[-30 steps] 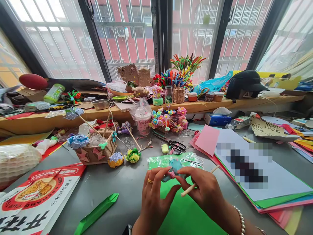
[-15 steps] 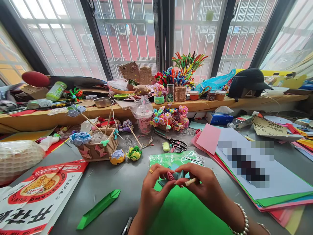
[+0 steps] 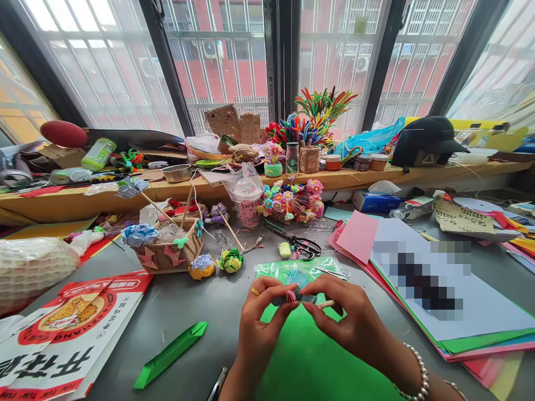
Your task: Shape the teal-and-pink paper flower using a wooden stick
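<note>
Pinched between thumb and fingertips, our left hand point(image 3: 261, 317) holds a small, many-folded piece of blue-grey and pink paper point(image 3: 297, 278) by its pink fold, while the fingertips of our right hand point(image 3: 351, 314) meet its right-hand side; how firmly those press, we cannot tell. Our right hand also keeps a thin, pale wooden stick point(image 3: 326, 304) tucked among its fingers. We have the paper piece in front of us, above the near part of the grey tabletop point(image 3: 219, 303), with a bright green flat sheet of paper point(image 3: 321, 356) below and a clear plastic packet with green contents point(image 3: 270, 269) just beyond. We judge the piece to weigh almost nothing: stiff along its layered creases, soft and easily dented at its thin edges, and more likely to crumple or spring loose than to slip. We would hold it where the layers stack thickest, near the pink fold, with light, flat pads, and leave the outer blue points unsqueezed. The stick, likely light but rigid, could poke or crease the paper, so we would angle it away.
</note>
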